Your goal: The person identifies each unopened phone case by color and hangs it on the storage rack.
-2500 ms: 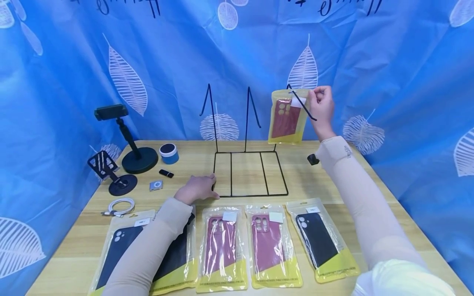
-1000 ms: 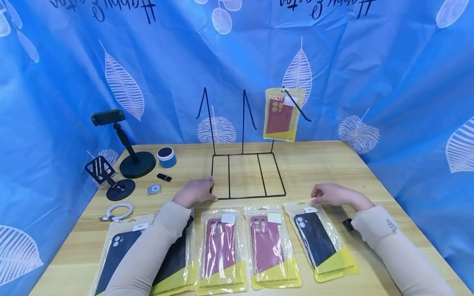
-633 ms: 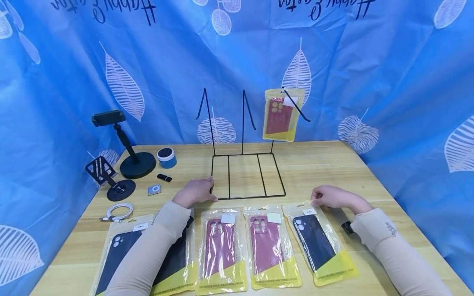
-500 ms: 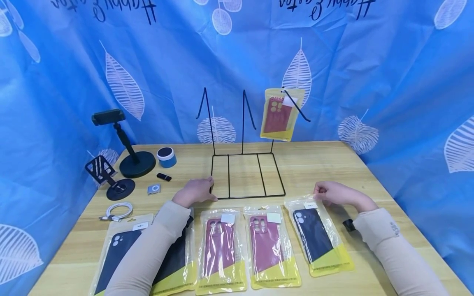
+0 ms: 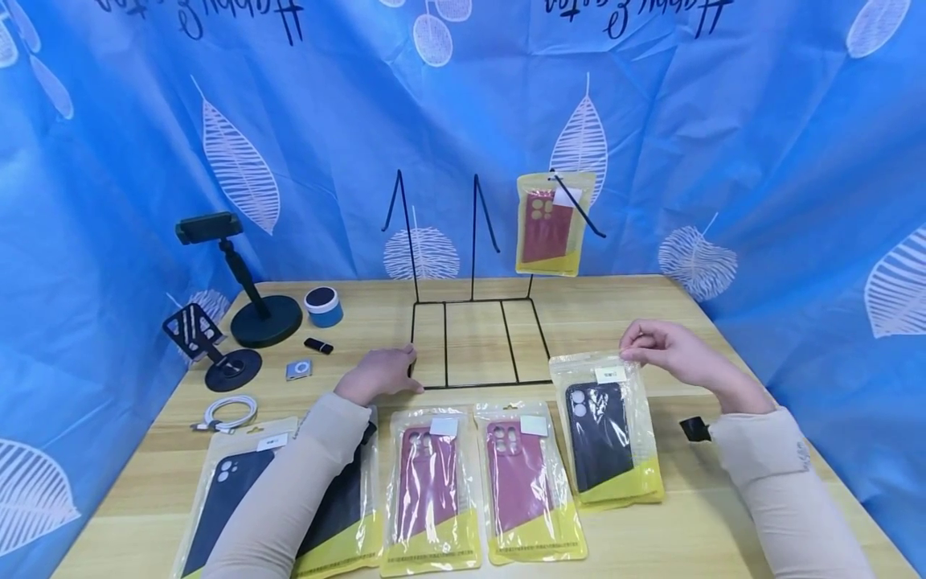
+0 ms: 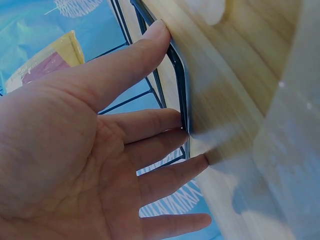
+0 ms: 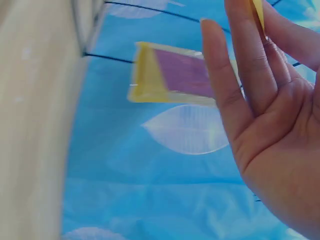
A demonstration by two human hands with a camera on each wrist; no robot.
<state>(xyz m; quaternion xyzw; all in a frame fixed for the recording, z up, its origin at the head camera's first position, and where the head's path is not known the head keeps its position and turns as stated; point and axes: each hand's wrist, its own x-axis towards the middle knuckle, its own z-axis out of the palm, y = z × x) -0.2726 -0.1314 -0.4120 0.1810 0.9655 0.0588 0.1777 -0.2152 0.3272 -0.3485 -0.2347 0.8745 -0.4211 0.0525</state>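
Note:
My right hand (image 5: 673, 354) pinches the top right corner of a clear-and-yellow bag holding a black phone case (image 5: 599, 438). The bag is tilted up, its top over the rack's front right corner. In the right wrist view a yellow bag edge (image 7: 258, 15) shows between the fingers. My left hand (image 5: 378, 374) touches the front left corner of a black wire display rack (image 5: 475, 386); in the left wrist view the thumb and straight fingers rest against the wire (image 6: 181, 95). A bagged pink phone case (image 5: 547, 229) hangs on the rack's right hook.
Two bagged pink cases (image 5: 428, 490) lie in front, with bagged dark cases (image 5: 231, 490) partly under my left sleeve. Left stand two phone stands (image 5: 264, 318), a blue-and-white jar (image 5: 323, 307), a USB stick (image 5: 318, 346), a music player (image 5: 298, 369) and a coiled cable (image 5: 230, 414).
My right hand left the pink case bag on the hook, came down to the bagged black case, and has lifted its top end up and away from me. The left hand stayed on the rack.

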